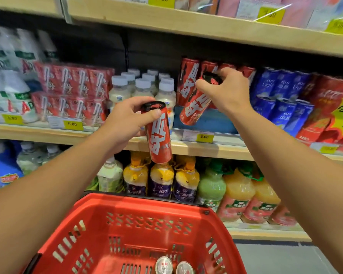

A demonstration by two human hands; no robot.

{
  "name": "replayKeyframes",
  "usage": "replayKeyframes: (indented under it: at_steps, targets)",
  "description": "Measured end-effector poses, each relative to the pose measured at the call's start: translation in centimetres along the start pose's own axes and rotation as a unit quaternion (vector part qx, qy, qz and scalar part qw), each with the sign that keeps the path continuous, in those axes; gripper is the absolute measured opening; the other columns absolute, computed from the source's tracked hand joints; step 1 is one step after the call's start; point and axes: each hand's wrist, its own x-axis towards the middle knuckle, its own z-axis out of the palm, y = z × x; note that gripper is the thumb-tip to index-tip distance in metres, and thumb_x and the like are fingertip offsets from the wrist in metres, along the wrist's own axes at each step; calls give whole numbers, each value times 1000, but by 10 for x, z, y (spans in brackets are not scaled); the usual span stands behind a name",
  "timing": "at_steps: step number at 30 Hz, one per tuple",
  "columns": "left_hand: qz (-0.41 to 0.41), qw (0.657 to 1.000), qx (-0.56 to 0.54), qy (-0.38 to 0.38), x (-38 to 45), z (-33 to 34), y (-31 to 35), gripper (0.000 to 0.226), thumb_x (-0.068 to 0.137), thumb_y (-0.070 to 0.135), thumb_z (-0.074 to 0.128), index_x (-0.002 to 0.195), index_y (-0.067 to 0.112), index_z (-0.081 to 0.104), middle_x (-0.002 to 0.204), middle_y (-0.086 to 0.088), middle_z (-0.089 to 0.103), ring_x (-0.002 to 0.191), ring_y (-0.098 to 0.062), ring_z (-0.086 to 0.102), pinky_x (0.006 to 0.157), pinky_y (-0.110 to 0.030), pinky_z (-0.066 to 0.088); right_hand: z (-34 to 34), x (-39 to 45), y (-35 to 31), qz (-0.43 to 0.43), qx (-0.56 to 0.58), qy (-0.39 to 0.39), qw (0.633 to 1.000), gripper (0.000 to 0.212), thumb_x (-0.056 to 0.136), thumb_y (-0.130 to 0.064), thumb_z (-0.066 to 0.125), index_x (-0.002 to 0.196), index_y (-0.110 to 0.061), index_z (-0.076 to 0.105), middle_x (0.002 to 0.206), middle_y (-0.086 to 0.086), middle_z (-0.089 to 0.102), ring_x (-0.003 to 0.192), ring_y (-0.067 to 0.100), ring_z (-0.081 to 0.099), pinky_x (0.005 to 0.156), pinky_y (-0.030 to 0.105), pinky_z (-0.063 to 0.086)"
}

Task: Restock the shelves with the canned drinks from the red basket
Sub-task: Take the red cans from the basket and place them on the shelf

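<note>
Red basket (127,214) lowest; above it, hands, left (125,123) and right (228,91), each gripping a red can (158,139).

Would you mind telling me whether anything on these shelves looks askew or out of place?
Nothing on the shelves stands out. Only the red can in the right hand is tilted, held at the can row; the left hand holds another can.

red cans: one (159,133) near-upright below shelf edge | one (196,104) tilted at shelf | red basket (127,224) below
</note>
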Motion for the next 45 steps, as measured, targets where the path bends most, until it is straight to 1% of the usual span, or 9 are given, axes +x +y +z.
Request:
replayKeyframes:
  at_steps: [5, 11, 15, 19, 23, 29, 33, 39, 45]
  targets:
    - [-6, 1000, 4, -5, 9, -1, -3, 40, 86, 21, 71, 125, 27, 62, 119, 5, 65, 112, -19, 61, 90, -52, 53, 21, 10, 6, -9, -21, -85, 996, 46, 69, -58, 70, 99, -22, 71, 91, -13, 67, 84, 2, 61, 68, 18, 49]
    - [-15, 1000, -6, -4, 13, 1, -9, 38, 85, 18, 72, 121, 28, 64, 117, 6, 66, 111, -18, 61, 91, -51, 52, 41, 7, 5, -30, -6, -158, 987, 42, 77, -45, 72, 109, -18, 68, 88, -11, 60, 73, -1, 53, 59, 7, 37]
    - [-14, 1000, -7, -10, 15, 1, -10, 36, 86, 19, 71, 119, 31, 64, 117, 7, 66, 111, -17, 62, 86, -46, 54, 49, 7, 11, -29, 22, -145, 989, 39, 79, -47, 70, 108, -22, 66, 92, -10, 64, 81, 3, 58, 67, 13, 46]
    - [-15, 1000, -5, -12, 15, 5, -10, 36, 87, 19, 70, 120, 30, 63, 118, 7, 65, 108, -15, 62, 79, -40, 54, 61, 3, 25, 8, 90, -159, 983, 66, 79, -41, 73, 137, -23, 47, 107, -8, 58, 95, 10, 59, 71, 14, 45]
    - [-16, 1000, -2, -11, 15, 7, -10, 42, 85, 19, 72, 125, 26, 62, 120, 5, 65, 110, -17, 62, 85, -45, 55, 72, -4, 40, 6, 138, -182, 974, 76, 80, -23, 75, 143, -31, 33, 116, -6, 55, 100, 13, 61, 76, 18, 50]
    - [-18, 1000, -1, -8, 14, 7, -7, 40, 86, 19, 72, 124, 26, 63, 119, 5, 66, 110, -17, 62, 84, -45, 55, 78, -14, 42, -1, 157, -156, 975, 89, 82, -18, 73, 152, -27, 18, 114, -18, 43, 98, 1, 51, 83, 13, 45]
    - [-20, 1000, -3, -5, 12, 6, -6, 37, 86, 17, 71, 122, 25, 64, 116, 4, 66, 106, -16, 64, 83, -44, 55, 84, -19, 44, 11, 167, -133, 977, 90, 82, -16, 71, 152, -30, 17, 105, -25, 43, 99, 2, 52, 83, 17, 43]
    - [-21, 1000, 5, -2, 10, 1, -5, 37, 87, 18, 71, 123, 25, 64, 115, 4, 67, 110, -19, 62, 87, -48, 54, 84, -18, 44, 10, 180, -147, 972, 91, 82, -10, 72, 151, -32, 17, 119, -20, 43, 93, -6, 54, 82, 14, 45]
    - [-27, 1000, 13, 0, 8, 4, 0, 40, 87, 18, 70, 126, 23, 62, 116, 3, 66, 110, -18, 62, 89, -51, 53, 84, -19, 44, 23, 180, -158, 971, 91, 83, -15, 71, 153, -27, 13, 130, -10, 47, 116, 9, 51, 98, 31, 47]
